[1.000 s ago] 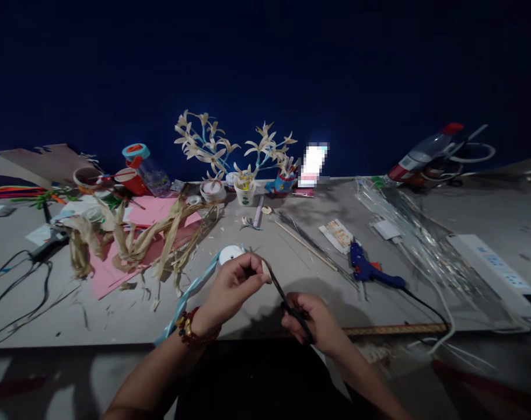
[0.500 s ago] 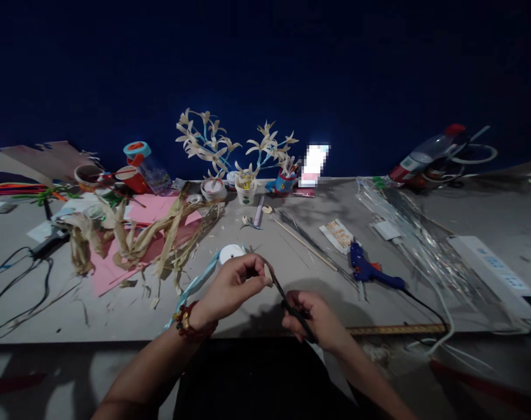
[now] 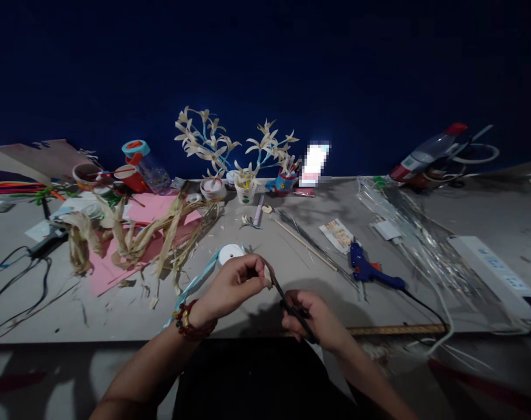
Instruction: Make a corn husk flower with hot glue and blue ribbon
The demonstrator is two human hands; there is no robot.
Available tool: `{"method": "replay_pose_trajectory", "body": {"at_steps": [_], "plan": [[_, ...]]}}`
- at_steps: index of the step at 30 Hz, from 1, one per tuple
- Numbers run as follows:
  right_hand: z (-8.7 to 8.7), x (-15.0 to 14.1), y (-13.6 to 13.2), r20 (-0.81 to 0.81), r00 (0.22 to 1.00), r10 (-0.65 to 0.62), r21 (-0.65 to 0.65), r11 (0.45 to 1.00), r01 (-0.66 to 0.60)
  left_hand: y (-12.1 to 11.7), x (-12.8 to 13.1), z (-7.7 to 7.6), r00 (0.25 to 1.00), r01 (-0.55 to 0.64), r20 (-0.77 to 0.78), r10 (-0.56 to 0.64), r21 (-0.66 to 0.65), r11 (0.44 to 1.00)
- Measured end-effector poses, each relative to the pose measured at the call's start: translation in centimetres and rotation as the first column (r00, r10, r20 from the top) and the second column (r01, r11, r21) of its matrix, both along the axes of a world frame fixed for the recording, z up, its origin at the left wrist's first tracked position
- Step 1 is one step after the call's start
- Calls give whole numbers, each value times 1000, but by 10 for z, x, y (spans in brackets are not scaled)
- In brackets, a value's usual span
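Note:
My right hand (image 3: 307,318) is closed round the handles of dark scissors (image 3: 287,300), whose blades slant up and left to my other hand. Between the pinched fingertips of my left hand (image 3: 239,283) is a small pale piece of husk (image 3: 268,283), touching the blades; most of it is hidden. Just behind my left hand lies a white spool (image 3: 231,253) with light blue ribbon (image 3: 199,275) running from it. Farther back, a small pale flower on a stem (image 3: 249,221) lies beside a lilac strip (image 3: 259,211).
Dried corn husks (image 3: 129,248) cover pink paper (image 3: 103,274) on the left. A blue glue gun (image 3: 370,271) and bundled wires (image 3: 418,245) lie right. Husk flowers (image 3: 213,149) stand in cups at the back, near a lit phone (image 3: 314,164). A ruler (image 3: 397,329) lines the front edge.
Both hands stay nearly in place. The pale piece at my left fingertips and the scissor blades have shifted only very slightly.

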State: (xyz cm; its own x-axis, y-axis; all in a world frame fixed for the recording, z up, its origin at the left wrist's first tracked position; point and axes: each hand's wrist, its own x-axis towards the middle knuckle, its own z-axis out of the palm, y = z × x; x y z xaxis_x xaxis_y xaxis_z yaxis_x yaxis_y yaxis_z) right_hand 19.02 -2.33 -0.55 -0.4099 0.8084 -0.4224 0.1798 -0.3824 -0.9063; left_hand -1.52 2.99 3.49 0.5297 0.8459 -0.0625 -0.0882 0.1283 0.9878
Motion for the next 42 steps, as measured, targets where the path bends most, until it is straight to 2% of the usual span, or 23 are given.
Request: {"method": "replay_pose_trajectory", "body": {"at_steps": [7, 18, 23, 27, 31, 38, 42], "plan": [[-3, 1, 1, -27, 999, 17, 33, 999, -16, 2, 0, 0, 1000, 10, -14, -10, 24, 1000], [-10, 3, 0, 60, 998, 0, 122, 992, -8, 0, -2, 0, 1000, 14, -4, -14, 27, 1000], [-3, 2, 0, 31, 999, -23, 47, 999, 21, -2, 0, 0, 1000, 1, 20, -1, 12, 1000], [3, 2, -3, 0, 1000, 2, 11, 1000, -2, -4, 1, -3, 998, -53, 42, 55, -39, 998], [-1, 1, -8, -9, 1000, 4, -8, 1000, -4, -5, 3, -6, 992, -102, 76, 105, -47, 994], [-2, -5, -12, 103, 994, -33, 113, 993, 21, -10, 10, -7, 968, -184, 155, 200, -112, 977], [1, -6, -12, 122, 991, -46, 124, 992, 31, -13, 14, -9, 947, -227, 193, 256, -161, 961]]}}
